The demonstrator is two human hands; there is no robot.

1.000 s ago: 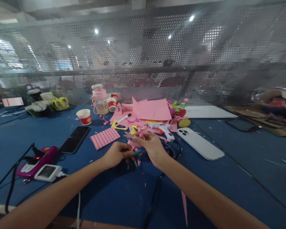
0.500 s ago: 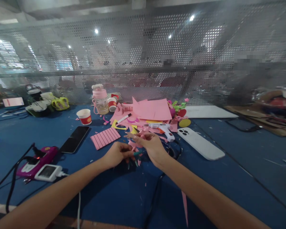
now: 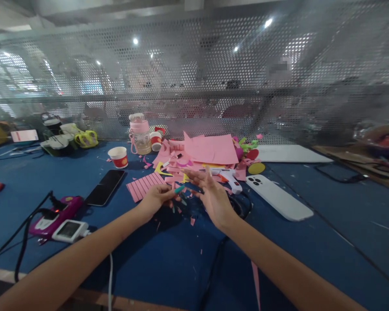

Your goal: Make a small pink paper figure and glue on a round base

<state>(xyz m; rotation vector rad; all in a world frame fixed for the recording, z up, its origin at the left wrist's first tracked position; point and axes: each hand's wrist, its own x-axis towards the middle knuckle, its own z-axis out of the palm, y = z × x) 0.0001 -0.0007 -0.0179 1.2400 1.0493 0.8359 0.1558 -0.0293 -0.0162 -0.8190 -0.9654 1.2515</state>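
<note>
My left hand (image 3: 157, 199) is closed, thumb against curled fingers, just over the near edge of a pink striped panel (image 3: 145, 185). A long teal tip, which looks like a fingernail (image 3: 179, 189), sticks out from its thumb. Whatever those fingers pinch is too small or hidden to make out. To the right, my right hand (image 3: 215, 198) is open with its fingers stretched out and apart. It hovers in front of a white hot glue gun (image 3: 235, 185). Small pink scraps (image 3: 192, 221) show between and below the hands.
Pink sheets (image 3: 214, 149) lie piled behind the hands. A paper cup (image 3: 119, 158), a bottle (image 3: 140, 136) and a black phone (image 3: 106, 188) are to the left. On the right lies a white phone-shaped object (image 3: 278, 198). Cables run from a purple power strip (image 3: 61, 211).
My hands have moved apart. The right one has let go of a pink piece and spread its fingers. The left has risen slightly and shifted left. The view has shifted a little.
</note>
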